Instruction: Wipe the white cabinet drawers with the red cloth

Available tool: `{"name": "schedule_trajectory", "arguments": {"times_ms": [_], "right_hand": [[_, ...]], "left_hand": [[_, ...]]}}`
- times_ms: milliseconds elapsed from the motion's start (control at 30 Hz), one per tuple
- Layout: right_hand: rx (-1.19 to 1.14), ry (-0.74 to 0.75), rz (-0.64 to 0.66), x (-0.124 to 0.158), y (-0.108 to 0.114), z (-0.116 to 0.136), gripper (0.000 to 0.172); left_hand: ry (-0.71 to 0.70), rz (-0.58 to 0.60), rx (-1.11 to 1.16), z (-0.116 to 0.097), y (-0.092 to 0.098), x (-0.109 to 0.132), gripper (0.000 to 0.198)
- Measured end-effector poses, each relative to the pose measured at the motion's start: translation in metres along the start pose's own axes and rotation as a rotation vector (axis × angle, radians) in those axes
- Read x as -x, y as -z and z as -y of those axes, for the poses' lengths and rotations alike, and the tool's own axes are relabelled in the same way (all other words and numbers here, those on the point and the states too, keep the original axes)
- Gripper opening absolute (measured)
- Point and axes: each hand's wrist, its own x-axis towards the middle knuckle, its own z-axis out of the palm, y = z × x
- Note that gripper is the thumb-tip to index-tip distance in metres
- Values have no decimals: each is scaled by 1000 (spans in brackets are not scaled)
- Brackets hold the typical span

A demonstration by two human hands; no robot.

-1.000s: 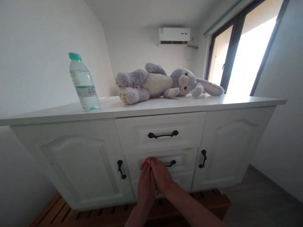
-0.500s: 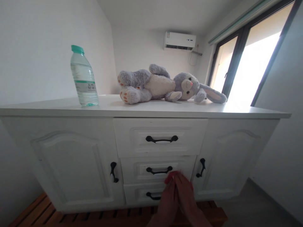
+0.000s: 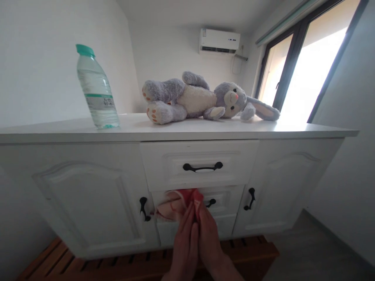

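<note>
While both hands press palm to palm low in the middle of the frame, the left hand [image 3: 184, 240] and the right hand [image 3: 208, 236] pinch a red and cream cloth [image 3: 175, 203] between their fingertips, and the cloth bulges out to the left in front of the middle drawer [image 3: 224, 199] of the white cabinet [image 3: 88, 191]. To handle this well, I judge the pinch should stay firm at the red edge, so that the loose cream part does not slip out or snag on the black handle [image 3: 210, 203] just to its right. The fingers would do best to work evenly, both sides holding the same fold.

Both forearms rise from the bottom edge, slightly right of centre, and lean up and to the left. The fingers are straight, pressed together and pointing up at the drawer front; no finger is spread.

On the cabinet top, in the upper left, stands a water bottle [image 3: 96, 91] with a green cap, upright. A grey plush rabbit [image 3: 202, 99] lies on its side at upper centre, well apart from the hands.
</note>
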Motion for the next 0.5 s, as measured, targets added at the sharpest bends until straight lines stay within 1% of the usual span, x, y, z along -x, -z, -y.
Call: {"name": "schedule_trajectory", "arguments": {"times_ms": [33,100,167,200,267,333,433,500], "right_hand": [[107,-5,-35,5,14,-7,45],[369,-4,-85,10,42,-21,48],[621,-8,-68,9,60,-30,51],[719,-12,-20,6,64,-31,51],[831,4,125,-3,61,-25,52],[840,40,253,-15,48,-12,56],[780,79,381,-32,27,6,66],[813,95,444,-40,24,12,64]], "left_hand": [[-22,34,37,-7,-4,3,49],[-79,75,87,-12,-11,12,47],[-98,69,122,-6,-14,24,41],[-75,48,137,0,-14,31,39],[36,-8,165,16,-9,45,40],[215,-61,201,34,-2,56,47],[510,-56,340,67,3,68,54],[665,-68,450,92,-3,71,52]]}}
